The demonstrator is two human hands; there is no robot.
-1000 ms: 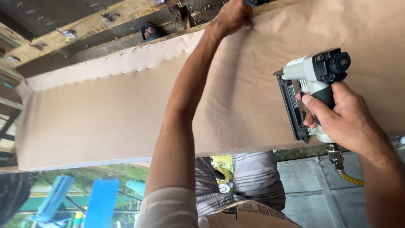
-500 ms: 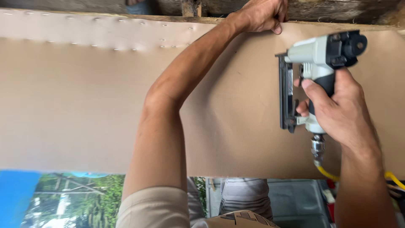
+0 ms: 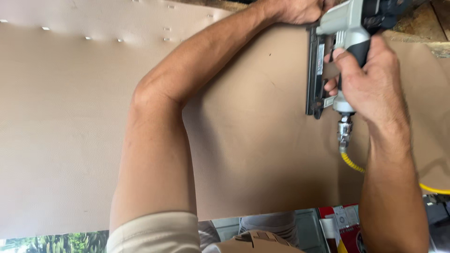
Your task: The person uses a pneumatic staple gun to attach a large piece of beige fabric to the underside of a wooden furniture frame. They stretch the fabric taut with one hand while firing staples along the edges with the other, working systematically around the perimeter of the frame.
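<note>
- A grey and black pneumatic staple gun (image 3: 344,42) stands in the upper right of the frame, its long magazine pointing down and its nose up by the top edge of a tan leather-like sheet (image 3: 253,154).
- The right hand (image 3: 372,79) is clenched around the gun's handle; its trigger finger is hard to make out.
- A coiled yellow air hose (image 3: 354,164) leaves the fitting under the handle and is cut off at the right edge.
- The left hand (image 3: 300,9) grasps the sheet's top edge just left of the gun; its fingers run out of frame.
- Small staples (image 3: 119,40) dot the sheet in the upper left.
- Rough wood (image 3: 422,23) shows in the upper right corner.
- Below the sheet, greenery (image 3: 56,241) and a red object (image 3: 347,229) are only partly visible.
</note>
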